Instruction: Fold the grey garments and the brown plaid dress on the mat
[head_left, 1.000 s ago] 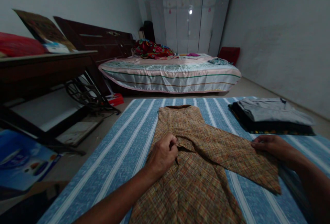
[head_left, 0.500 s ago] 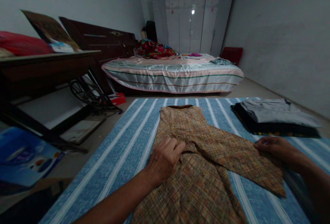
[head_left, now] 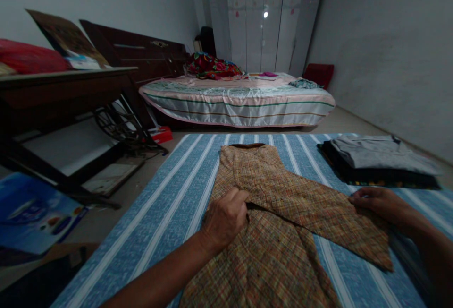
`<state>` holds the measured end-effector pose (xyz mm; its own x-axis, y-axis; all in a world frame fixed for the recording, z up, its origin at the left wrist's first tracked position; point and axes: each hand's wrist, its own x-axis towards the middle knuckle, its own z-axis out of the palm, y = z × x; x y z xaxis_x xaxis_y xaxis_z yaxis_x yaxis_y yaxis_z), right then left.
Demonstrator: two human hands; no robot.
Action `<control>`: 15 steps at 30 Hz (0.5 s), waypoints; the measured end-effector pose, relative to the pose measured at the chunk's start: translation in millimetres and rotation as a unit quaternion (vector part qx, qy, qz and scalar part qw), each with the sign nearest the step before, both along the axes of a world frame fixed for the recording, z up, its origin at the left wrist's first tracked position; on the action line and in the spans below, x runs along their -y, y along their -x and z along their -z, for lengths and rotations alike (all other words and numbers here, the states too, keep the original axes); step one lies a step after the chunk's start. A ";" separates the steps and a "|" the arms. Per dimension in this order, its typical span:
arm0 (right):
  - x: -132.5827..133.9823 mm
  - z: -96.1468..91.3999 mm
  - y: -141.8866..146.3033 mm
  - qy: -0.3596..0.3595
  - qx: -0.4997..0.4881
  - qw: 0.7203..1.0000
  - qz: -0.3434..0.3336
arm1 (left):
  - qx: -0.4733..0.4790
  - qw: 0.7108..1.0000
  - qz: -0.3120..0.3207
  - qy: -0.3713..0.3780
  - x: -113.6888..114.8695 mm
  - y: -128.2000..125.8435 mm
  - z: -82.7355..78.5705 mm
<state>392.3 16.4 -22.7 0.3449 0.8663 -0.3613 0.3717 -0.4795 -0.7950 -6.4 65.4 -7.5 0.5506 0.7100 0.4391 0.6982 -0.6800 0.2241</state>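
A brown plaid, long-sleeved garment (head_left: 279,251), which looks like a shirt, lies on a blue and white striped cloth (head_left: 166,194), its collar at the far end. One sleeve stretches out to the right. My left hand (head_left: 226,216) is closed on the fabric near the inner end of that sleeve, where a dark fold gapes. At the sleeve's upper edge, toward the cuff, my right hand (head_left: 380,204) pinches the cloth between thumb and fingers. No other sleeve shows on the left side.
Folded clothes (head_left: 378,159), grey over black, are stacked at the right. Beyond stands a bed (head_left: 237,102) with a floral blanket (head_left: 212,66). To the left are a treadle sewing table (head_left: 67,90) and a blue box (head_left: 35,216). A pale wardrobe (head_left: 255,29) stands behind.
My left hand has shifted slightly left, pulling the fabric. The sleeve's wrinkles near it have flattened and its lower edge looks straighter. My right hand stays in place.
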 end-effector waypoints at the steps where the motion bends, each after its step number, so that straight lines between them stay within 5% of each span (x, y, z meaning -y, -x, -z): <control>1: 0.2 1.2 -0.5 0.001 -0.005 1.000 0.002 | 0.010 1.000 0.000 0.003 -0.1 -0.1 0.0; 6: -2.0 2.9 -10.4 0.001 0.097 0.995 -0.026 | 0.052 0.998 -0.004 0.018 0.5 0.4 -1.0; 10: -4.4 -13.1 0.0 -0.019 0.385 0.922 -0.023 | 0.056 0.998 0.000 0.018 3.6 3.0 -2.4; 15: -1.2 -31.6 74.6 -0.244 0.430 0.863 -0.106 | 0.064 0.998 0.004 0.028 6.1 5.8 -5.1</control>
<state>317.7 17.6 8.9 0.1187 0.9200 0.3736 0.9628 -0.0146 -0.2699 -12.1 59.3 -2.4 0.4984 0.7314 0.4655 0.6555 -0.6693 0.3498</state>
